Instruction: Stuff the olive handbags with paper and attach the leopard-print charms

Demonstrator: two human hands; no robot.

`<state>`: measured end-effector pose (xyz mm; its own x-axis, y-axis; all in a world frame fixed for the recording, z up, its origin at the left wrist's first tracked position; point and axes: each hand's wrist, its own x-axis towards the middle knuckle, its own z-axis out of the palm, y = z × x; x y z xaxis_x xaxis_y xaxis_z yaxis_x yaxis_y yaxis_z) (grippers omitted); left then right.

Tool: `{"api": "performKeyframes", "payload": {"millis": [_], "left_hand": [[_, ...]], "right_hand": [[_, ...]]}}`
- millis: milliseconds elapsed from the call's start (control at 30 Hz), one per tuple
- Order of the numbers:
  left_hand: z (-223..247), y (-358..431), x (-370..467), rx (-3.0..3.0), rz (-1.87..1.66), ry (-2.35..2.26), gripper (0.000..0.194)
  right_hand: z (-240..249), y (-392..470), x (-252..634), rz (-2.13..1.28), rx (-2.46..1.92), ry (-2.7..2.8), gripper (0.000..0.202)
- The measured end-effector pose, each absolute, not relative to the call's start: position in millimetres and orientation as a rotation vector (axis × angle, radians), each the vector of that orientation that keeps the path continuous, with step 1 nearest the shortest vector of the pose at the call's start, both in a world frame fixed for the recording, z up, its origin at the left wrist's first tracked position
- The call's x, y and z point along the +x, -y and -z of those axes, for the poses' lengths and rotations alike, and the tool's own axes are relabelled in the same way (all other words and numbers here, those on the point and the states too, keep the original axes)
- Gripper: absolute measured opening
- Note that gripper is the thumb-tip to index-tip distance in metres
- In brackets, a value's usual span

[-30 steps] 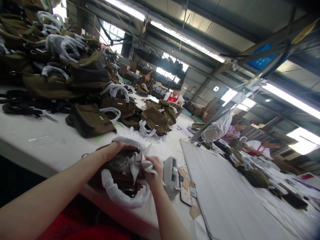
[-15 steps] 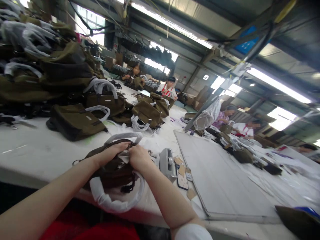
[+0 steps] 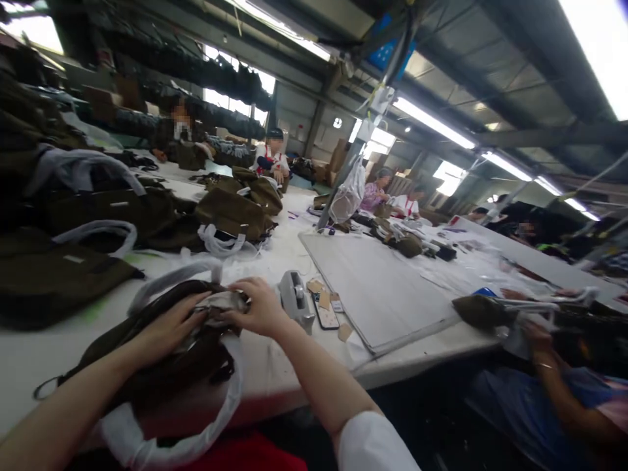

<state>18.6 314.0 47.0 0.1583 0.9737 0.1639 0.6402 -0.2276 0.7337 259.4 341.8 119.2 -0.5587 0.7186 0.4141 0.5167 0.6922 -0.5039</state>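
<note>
A dark olive handbag (image 3: 112,337) lies at the table edge in front of me, its opening spread. White wrapping covers its handles; the near handle (image 3: 122,432) hangs over the edge. Pale crumpled material (image 3: 220,307), lining or paper, shows in the opening. My right hand (image 3: 260,307) curls its thumb and fingers round the right end of this material. With fingers stretched out, my left hand (image 3: 169,327) rests over the opening, fingertips at the material's left side. The bag's inside is mostly hidden.
Right of the bag stand a grey tape dispenser (image 3: 295,297), a phone (image 3: 327,316) and several cardboard tags (image 3: 316,286). A white board (image 3: 377,281) lies beyond. Olive bags (image 3: 230,212) cover the left side. At right, a co-worker's hand (image 3: 537,337) handles another bag.
My view has swung right, bringing a co-worker into sight at lower right. My hands have moved apart at the opening, and more of the pale material shows between them.
</note>
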Motion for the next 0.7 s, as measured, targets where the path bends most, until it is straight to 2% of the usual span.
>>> {"api": "performKeyframes", "payload": {"millis": [67, 167, 267, 367, 500, 600, 700], "left_hand": [[-60, -311, 22, 1.869, -0.855, -1.511, 0.069], [-73, -302, 29, 1.889, -0.915, -1.485, 0.062], [-79, -289, 40, 1.992, -0.937, -1.440, 0.061], [-80, -282, 47, 2.025, -0.879, -1.524, 0.071], [-79, -287, 45, 1.875, -0.824, -1.630, 0.057], [-76, -289, 42, 1.851, -0.883, -1.646, 0.056], [-77, -287, 43, 2.069, -1.001, -1.610, 0.059]], "right_hand": [[-112, -341, 279, -0.622, -1.025, 2.165, 0.041], [-99, -342, 287, -0.980, -1.063, 2.036, 0.028], [-95, -343, 270, -1.090, -1.061, 1.981, 0.020], [-104, -349, 247, -1.054, -1.085, 2.062, 0.026], [-117, -357, 229, -0.802, -1.103, 2.259, 0.035], [-120, -355, 232, -0.512, -1.125, 2.412, 0.045], [-121, -350, 244, -0.367, -1.035, 2.648, 0.053]]}}
